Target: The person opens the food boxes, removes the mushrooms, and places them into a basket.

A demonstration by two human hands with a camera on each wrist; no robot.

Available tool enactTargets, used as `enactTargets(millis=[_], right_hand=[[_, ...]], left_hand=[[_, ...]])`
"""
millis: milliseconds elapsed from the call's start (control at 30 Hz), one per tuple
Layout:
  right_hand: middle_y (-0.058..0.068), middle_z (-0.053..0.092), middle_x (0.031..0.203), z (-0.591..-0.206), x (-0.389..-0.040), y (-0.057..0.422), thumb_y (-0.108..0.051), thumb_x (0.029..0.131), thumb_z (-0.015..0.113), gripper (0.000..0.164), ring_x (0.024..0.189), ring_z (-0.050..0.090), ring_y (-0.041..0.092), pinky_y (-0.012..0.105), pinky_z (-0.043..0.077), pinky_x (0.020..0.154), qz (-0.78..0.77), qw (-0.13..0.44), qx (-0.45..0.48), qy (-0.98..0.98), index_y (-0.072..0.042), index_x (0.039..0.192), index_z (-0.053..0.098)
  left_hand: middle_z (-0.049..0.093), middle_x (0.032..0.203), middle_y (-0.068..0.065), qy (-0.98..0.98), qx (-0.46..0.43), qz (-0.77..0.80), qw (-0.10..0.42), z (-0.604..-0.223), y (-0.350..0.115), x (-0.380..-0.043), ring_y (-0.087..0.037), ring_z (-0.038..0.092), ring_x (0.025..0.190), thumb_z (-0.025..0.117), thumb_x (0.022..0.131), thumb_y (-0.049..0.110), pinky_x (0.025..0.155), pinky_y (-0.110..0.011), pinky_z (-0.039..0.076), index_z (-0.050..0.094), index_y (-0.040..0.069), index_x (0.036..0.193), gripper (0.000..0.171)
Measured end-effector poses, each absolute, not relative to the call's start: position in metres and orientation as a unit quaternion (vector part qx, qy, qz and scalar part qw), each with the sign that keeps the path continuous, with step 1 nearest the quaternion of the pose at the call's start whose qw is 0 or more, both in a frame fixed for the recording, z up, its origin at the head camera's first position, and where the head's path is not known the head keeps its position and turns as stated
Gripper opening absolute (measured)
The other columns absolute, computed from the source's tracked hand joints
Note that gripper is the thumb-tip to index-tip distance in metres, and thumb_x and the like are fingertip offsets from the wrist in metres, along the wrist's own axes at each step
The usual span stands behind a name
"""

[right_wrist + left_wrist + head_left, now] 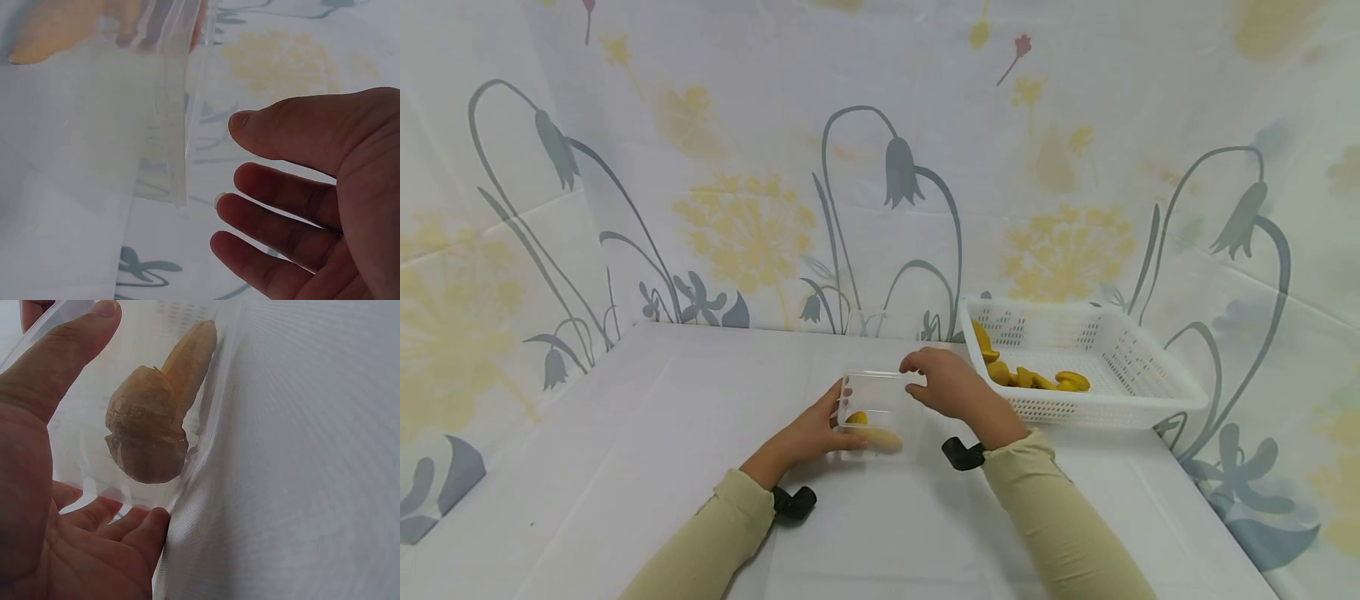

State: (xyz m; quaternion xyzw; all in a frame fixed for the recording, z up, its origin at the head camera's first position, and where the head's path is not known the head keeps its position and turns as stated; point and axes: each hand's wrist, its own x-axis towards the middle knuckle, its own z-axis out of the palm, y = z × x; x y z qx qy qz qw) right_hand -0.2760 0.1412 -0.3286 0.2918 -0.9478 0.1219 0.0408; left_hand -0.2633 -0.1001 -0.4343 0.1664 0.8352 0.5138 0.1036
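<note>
A clear plastic box (880, 392) stands on the white table, its rim level in the head view. My left hand (808, 433) grips it from the left, thumb along the near wall and fingers round the far side. Through the wall, the left wrist view shows knobby yellow-brown root pieces (147, 425) like ginger or turmeric, one of them long and tapering. My right hand (951, 383) hovers by the box's right rim, thumb and fingers spread apart. In the right wrist view the fingertips (240, 125) are apart from the box wall, with nothing between them.
A white perforated basket (1075, 408) stands at the back right, with several yellow root pieces (1030, 379) along its left and front sides. Behind the box is a faint clear vessel (868, 322). Flower-printed cloth (745, 250) walls the table in at the back and sides.
</note>
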Motion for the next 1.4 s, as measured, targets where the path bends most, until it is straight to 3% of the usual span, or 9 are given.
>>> enactTargets(millis=[667,1067,1400], right_hand=[[0.000,0.066,0.109,-0.337,-0.277,0.118,-0.020,0.087,0.072,0.025,0.094,0.062,0.017,0.034,0.053,0.085,0.107,0.006,0.333,-0.937,-0.014,0.111,0.068],[0.007,0.069,0.109,-0.345,-0.284,0.108,-0.022,0.085,0.075,0.028,0.097,0.061,0.020,0.036,0.052,0.087,0.113,-0.057,0.330,-0.935,-0.009,0.108,0.069],[0.001,0.068,0.096,-0.349,-0.289,0.099,-0.024,0.083,0.077,0.027,0.085,0.057,0.014,0.032,0.051,0.081,0.109,-0.094,0.322,-0.936,-0.009,0.104,0.071]], left_hand=[[0.023,0.161,-0.007,0.836,0.170,0.512,0.101,-0.435,-0.102,-0.265,-0.031,0.032,0.145,0.084,0.073,0.043,0.116,-0.051,0.030,0.005,0.022,0.158,0.117],[0.022,0.161,-0.011,0.828,0.182,0.520,0.106,-0.436,-0.102,-0.265,-0.032,0.031,0.145,0.084,0.075,0.037,0.116,-0.050,0.030,0.003,0.022,0.158,0.117],[0.022,0.161,-0.009,0.827,0.183,0.521,0.103,-0.435,-0.101,-0.265,-0.029,0.026,0.148,0.084,0.075,0.036,0.117,-0.048,0.030,0.003,0.023,0.158,0.117]])
